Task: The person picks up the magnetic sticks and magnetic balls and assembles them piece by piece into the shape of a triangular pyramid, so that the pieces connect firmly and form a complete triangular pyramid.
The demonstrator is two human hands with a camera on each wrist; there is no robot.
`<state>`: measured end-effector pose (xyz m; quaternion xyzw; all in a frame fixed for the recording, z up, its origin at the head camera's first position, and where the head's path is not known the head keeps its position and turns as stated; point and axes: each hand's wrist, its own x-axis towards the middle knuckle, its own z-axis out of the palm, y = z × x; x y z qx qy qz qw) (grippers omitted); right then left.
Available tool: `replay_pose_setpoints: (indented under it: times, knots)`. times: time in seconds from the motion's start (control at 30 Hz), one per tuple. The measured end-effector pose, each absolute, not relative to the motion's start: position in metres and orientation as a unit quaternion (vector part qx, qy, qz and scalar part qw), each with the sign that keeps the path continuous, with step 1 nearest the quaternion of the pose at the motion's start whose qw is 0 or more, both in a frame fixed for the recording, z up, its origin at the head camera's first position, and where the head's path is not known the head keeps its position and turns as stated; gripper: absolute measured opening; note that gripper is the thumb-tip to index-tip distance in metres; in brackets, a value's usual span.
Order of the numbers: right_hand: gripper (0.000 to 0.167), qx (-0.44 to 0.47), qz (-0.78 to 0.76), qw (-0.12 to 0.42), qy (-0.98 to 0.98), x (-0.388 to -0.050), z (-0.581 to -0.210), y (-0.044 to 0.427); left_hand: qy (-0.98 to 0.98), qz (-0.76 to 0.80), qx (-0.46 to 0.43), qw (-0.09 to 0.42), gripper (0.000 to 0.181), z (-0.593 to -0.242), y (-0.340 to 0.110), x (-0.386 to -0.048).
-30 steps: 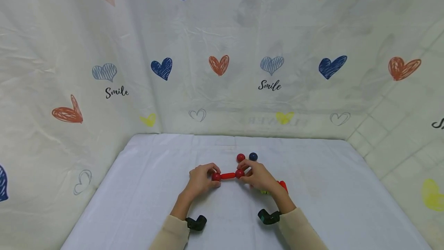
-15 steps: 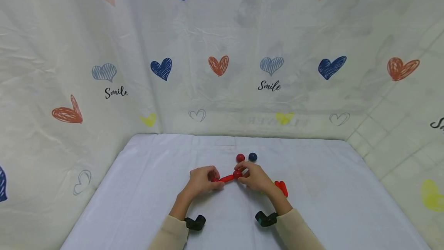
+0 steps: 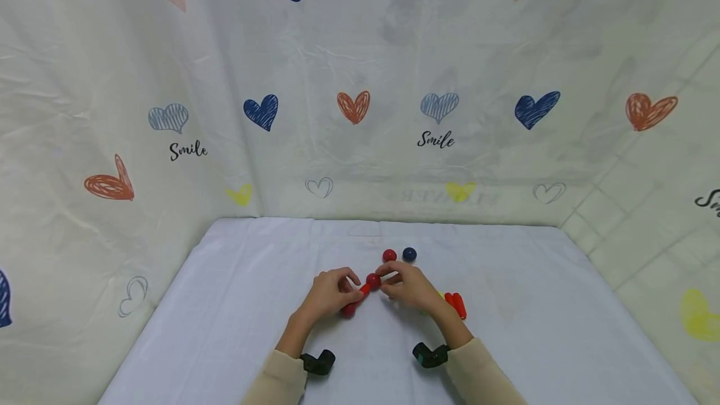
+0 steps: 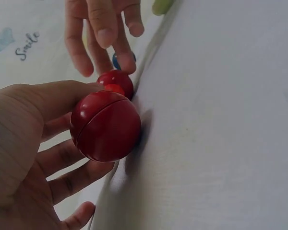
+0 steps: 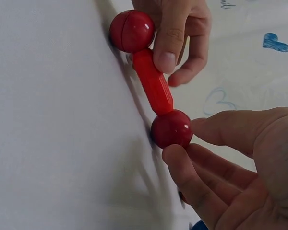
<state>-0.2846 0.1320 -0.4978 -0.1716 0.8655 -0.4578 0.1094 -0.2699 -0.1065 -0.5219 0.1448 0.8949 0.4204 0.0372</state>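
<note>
A red rod [image 5: 153, 84] joins two glossy red balls into one dumbbell-shaped piece, tilted toward the near left in the head view. My left hand [image 3: 333, 290] pinches the rod by its near end; the near ball [image 4: 105, 127] sticks out below the thumb. At the far end, my right hand [image 3: 409, 286] has its thumb and a fingertip against the far ball [image 5: 172, 129]. Beyond the hands lie a loose red ball [image 3: 389, 255] and a dark blue ball [image 3: 409, 254].
Two red rods [image 3: 456, 305] lie side by side right of the right wrist, with a yellow-green piece [image 3: 441, 295] partly hidden by that arm. A white cloth [image 3: 534, 330] covers the table. Behind it hangs a heart-printed curtain [image 3: 360, 161].
The joined piece has swung from nearly level to slanting, its left ball coming nearer me. My left fingers have shifted from that ball to the rod. My right hand has moved slightly left.
</note>
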Motion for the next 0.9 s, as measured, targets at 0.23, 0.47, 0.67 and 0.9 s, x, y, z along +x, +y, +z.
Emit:
replay_pose_setpoints:
  times: [0.23,0.47,0.67,0.9]
  knots:
    - [0.03,-0.169,-0.464,0.113,0.862,-0.283,-0.493,0.134,0.895,0.419,0.146,0.04,0.032,-0.521,-0.106,-0.269]
    - [0.029,-0.142,-0.472,0.098,0.864,-0.286,-0.481,0.152,0.9,0.413,0.132,0.036,0.038,-0.519,-0.103,-0.267]
    - [0.031,-0.142,-0.477,0.077,0.864,-0.29,-0.47,0.181,0.906,0.406,0.121,0.025,0.042,-0.519,-0.102,-0.266]
    - [0.036,-0.119,-0.46,0.064,0.878,-0.284,-0.464,0.213,0.911,0.402,0.092,0.011,0.047,-0.52,-0.102,-0.266]
